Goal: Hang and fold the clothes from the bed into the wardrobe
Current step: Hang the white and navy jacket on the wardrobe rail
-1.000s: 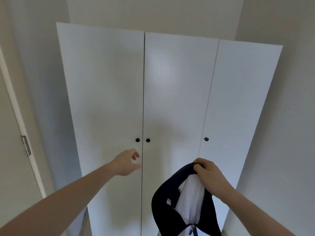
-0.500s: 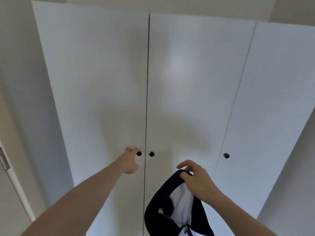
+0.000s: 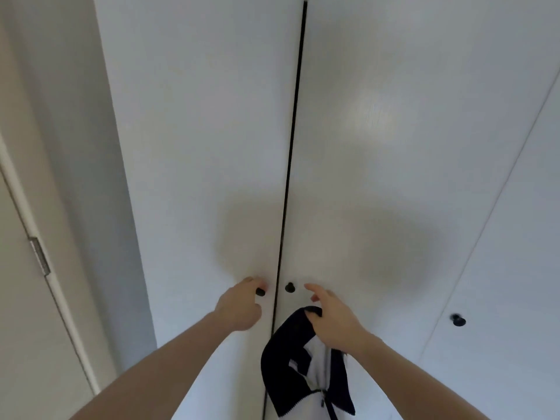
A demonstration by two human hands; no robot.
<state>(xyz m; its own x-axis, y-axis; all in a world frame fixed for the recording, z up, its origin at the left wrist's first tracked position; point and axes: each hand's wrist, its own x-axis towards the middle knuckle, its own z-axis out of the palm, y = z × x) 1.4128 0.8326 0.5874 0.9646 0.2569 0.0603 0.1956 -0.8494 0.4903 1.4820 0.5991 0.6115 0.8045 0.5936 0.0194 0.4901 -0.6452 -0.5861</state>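
Both my hands at the wardrobe knobs, jacket still hanging from the right.

My left hand (image 3: 241,307) now has its fingers curled round the black left knob (image 3: 260,291) low in the middle of the frame, where half a second ago it was only just touching it. A thin dark gap has opened along the seam of the wardrobe doors (image 3: 212,147). My right hand (image 3: 328,318) has risen toward the middle knob (image 3: 289,287): forefinger and thumb stretch out, near it but not touching, while the other fingers stay pinched on the collar of the navy and white jacket (image 3: 300,371), which hangs down to the bottom edge, right of centre. The third knob (image 3: 458,320) sits at the lower right. The doors fill more of the frame than before.
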